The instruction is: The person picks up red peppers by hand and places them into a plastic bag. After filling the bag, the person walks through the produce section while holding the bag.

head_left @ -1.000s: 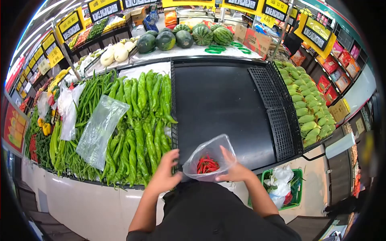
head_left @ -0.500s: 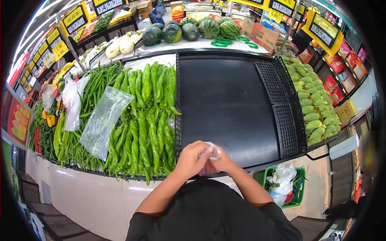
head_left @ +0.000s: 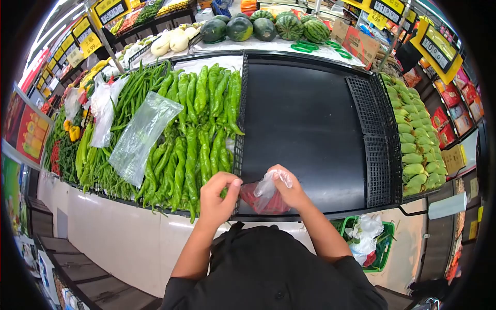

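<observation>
A clear plastic bag [head_left: 262,201] with red contents hangs low over the front of a black display tray [head_left: 305,119]. I cannot make out what the red contents are. My right hand [head_left: 290,190] is closed around the gathered top of the bag, with loose film sticking out over the fingers. On the bag's left side, my left hand [head_left: 217,199] is closed, thumb against the curled fingers, seemingly pinching the bag's edge. Long green peppers [head_left: 188,150] lie just beyond and left of it. An unfilled clear bag [head_left: 145,137] rests on the peppers.
Black mesh panels [head_left: 378,163] line the tray's right side, beside stacked corn in husks [head_left: 413,139]. Watermelons [head_left: 289,27] sit along the back shelf. Below the stand's front edge, a green basket [head_left: 382,250] holds bagged goods.
My hands, close together at the bag's top before, have moved apart. The left has shifted left, and more of the red-filled bag shows between them. The view has shifted, too.
</observation>
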A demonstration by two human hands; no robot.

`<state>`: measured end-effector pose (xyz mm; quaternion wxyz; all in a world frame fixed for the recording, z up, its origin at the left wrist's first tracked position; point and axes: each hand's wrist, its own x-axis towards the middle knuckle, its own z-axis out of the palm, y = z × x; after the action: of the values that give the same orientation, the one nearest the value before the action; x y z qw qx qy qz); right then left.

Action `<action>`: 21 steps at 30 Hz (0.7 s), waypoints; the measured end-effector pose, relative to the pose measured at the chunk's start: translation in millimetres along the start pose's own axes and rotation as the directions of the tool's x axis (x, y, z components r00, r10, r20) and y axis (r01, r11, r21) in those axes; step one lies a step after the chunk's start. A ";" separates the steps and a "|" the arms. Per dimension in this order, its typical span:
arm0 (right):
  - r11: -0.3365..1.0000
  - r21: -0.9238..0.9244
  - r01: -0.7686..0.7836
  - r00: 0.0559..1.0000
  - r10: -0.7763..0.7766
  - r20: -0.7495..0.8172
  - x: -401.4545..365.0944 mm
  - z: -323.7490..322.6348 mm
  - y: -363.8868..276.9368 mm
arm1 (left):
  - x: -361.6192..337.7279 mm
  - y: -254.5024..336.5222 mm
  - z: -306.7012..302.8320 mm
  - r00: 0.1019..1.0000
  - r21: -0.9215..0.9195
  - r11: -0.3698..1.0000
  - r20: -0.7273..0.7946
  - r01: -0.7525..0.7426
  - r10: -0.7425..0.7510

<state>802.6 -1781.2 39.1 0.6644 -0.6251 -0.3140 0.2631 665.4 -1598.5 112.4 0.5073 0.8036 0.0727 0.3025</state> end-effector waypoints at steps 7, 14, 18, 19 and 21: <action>0.999 -0.037 0.016 0.995 -0.020 -0.101 13.4 3.4 -9.5 | -22.7 -23.0 -61.2 0.991 0.038 0.994 -0.085 0.103 -0.099; 1.000 0.010 -0.010 0.975 0.012 -0.222 23.3 7.3 6.2 | -41.5 -46.2 -117.1 0.962 -0.023 0.983 -0.203 0.180 -0.181; 0.995 -0.103 -0.003 0.954 -0.028 -0.298 27.1 21.1 6.2 | -49.1 -55.8 -133.3 0.947 -0.116 0.969 -0.213 0.220 -0.240; 0.994 -0.111 0.011 0.948 -0.046 -0.316 27.4 17.8 9.1 | -51.0 -58.4 -137.4 0.950 -0.118 0.968 -0.202 0.220 -0.240; 0.993 -0.119 0.014 0.943 -0.053 -0.328 28.3 16.0 9.7 | -58.2 -61.9 -145.8 0.953 -0.117 0.966 -0.174 0.230 -0.248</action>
<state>809.9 -1748.8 32.3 0.6749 -0.6923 -0.2232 0.1245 548.6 -1481.4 79.3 0.5690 0.7318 0.2020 0.3161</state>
